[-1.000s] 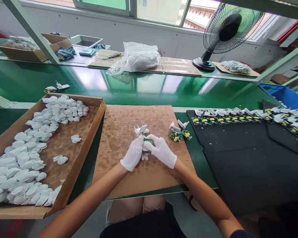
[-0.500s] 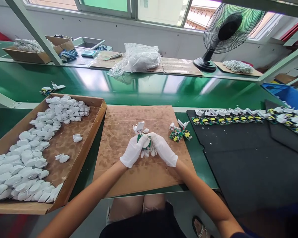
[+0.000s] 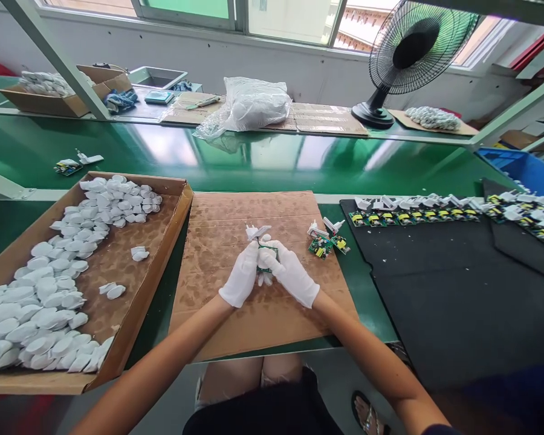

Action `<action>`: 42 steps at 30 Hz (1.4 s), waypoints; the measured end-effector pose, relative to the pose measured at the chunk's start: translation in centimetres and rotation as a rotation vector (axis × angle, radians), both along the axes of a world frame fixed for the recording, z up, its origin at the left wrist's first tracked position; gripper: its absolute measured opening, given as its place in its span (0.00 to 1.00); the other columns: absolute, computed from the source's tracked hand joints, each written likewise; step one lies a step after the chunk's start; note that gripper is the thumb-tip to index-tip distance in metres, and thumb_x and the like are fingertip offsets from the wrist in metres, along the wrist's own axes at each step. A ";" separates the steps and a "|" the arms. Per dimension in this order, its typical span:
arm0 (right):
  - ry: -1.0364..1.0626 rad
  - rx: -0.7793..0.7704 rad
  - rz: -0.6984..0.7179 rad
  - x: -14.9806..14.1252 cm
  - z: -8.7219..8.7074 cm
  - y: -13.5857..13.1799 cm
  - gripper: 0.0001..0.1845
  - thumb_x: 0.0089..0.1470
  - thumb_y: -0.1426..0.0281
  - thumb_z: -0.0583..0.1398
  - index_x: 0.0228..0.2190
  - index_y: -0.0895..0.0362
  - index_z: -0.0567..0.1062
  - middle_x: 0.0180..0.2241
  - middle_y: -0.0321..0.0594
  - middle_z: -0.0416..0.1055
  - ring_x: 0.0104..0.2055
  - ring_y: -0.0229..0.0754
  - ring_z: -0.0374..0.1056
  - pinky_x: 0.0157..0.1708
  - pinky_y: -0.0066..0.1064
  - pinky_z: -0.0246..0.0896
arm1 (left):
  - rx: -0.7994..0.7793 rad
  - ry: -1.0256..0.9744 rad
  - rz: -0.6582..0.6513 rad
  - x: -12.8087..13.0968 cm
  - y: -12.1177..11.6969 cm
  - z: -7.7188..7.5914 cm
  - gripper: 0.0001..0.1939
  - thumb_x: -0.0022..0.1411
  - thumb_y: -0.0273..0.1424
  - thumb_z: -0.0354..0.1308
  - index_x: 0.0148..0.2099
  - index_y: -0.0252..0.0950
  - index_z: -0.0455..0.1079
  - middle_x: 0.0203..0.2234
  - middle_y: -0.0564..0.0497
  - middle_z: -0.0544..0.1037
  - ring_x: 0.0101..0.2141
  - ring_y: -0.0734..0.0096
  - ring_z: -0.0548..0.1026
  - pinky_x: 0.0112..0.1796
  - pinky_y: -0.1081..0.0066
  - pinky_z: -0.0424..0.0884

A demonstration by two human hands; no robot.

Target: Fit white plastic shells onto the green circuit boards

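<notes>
Both my hands wear white gloves and meet above a brown cardboard sheet (image 3: 254, 208). My left hand (image 3: 242, 275) and my right hand (image 3: 290, 272) pinch a small green circuit board (image 3: 267, 249) between them. A white plug piece (image 3: 257, 231) sticks up from its far end, and a white part (image 3: 265, 278) shows below the fingers. The gloves hide most of the board. Just right of my right hand lie a loose pair of boards with white plug pieces (image 3: 326, 240). Left of my left hand stands a cardboard tray (image 3: 142, 290) heaped with white plastic shells (image 3: 36, 302).
A black foam mat (image 3: 435, 290) to the right carries a long row of boards with white plug pieces (image 3: 412, 219). Behind lies a green conveyor belt (image 3: 254, 163) with one board and plug (image 3: 68, 167), then a shelf with a bagged white load (image 3: 249, 106) and a fan (image 3: 412, 60).
The board has turned in my fingers, from its face showing to nearly edge-on, with the plug piece swung left. My right hand has shifted slightly left, and the view has tilted slightly.
</notes>
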State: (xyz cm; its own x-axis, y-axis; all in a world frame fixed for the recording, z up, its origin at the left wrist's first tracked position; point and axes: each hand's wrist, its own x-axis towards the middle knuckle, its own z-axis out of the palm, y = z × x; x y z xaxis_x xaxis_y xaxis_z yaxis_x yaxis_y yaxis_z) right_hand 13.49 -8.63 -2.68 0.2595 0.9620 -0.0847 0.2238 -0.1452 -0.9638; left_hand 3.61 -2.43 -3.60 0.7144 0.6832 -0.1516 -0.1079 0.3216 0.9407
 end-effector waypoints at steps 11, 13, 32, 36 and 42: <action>-0.024 0.007 -0.010 0.0 -0.5 -0.2 0.18 0.58 0.57 0.49 0.43 0.56 0.65 0.19 0.32 0.69 0.18 0.35 0.64 0.22 0.25 0.58 | -0.141 0.013 -0.063 0.2 0.5 -0.3 0.37 0.58 0.56 0.37 0.52 0.28 0.60 0.12 0.55 0.68 0.10 0.74 0.65 0.10 0.77 0.57; 0.058 0.014 -0.042 0.3 -0.7 -0.2 0.21 0.60 0.55 0.44 0.39 0.56 0.67 0.17 0.32 0.67 0.16 0.35 0.62 0.20 0.25 0.57 | -0.125 -0.036 -0.138 0.5 0.3 -0.3 0.38 0.56 0.56 0.40 0.54 0.28 0.56 0.13 0.55 0.68 0.12 0.74 0.66 0.11 0.76 0.59; 0.058 0.005 -0.045 1.3 -0.3 -0.4 0.20 0.55 0.55 0.52 0.30 0.59 0.71 0.19 0.35 0.69 0.20 0.36 0.65 0.20 0.25 0.59 | 0.165 0.044 -0.383 -0.6 0.1 0.0 0.25 0.60 0.44 0.47 0.53 0.33 0.55 0.21 0.55 0.68 0.20 0.75 0.68 0.22 0.74 0.65; -0.054 0.076 -0.028 1.6 0.5 -0.6 0.23 0.58 0.54 0.47 0.35 0.59 0.71 0.22 0.35 0.69 0.23 0.36 0.65 0.24 0.26 0.60 | 0.219 0.095 -0.271 -0.9 0.7 0.2 0.23 0.59 0.43 0.50 0.50 0.34 0.61 0.27 0.51 0.73 0.25 0.73 0.70 0.28 0.73 0.67; -0.830 0.013 -0.245 6.0 3.1 -2.8 0.22 0.53 0.61 0.57 0.48 0.58 0.67 0.38 0.44 0.70 0.42 0.44 0.65 0.44 0.35 0.56 | 0.622 0.387 0.230 -1.7 5.0 -0.7 0.19 0.61 0.43 0.44 0.38 0.35 0.69 0.33 0.47 0.74 0.35 0.64 0.70 0.39 0.66 0.64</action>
State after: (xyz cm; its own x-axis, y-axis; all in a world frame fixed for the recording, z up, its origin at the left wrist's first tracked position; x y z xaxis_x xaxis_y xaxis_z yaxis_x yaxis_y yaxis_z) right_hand 19.54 -11.45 0.39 0.4329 0.8705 0.2343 0.8195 -0.2718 -0.5046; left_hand 1.91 2.60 -4.27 0.5185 0.8493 0.0988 0.2655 -0.2697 0.9256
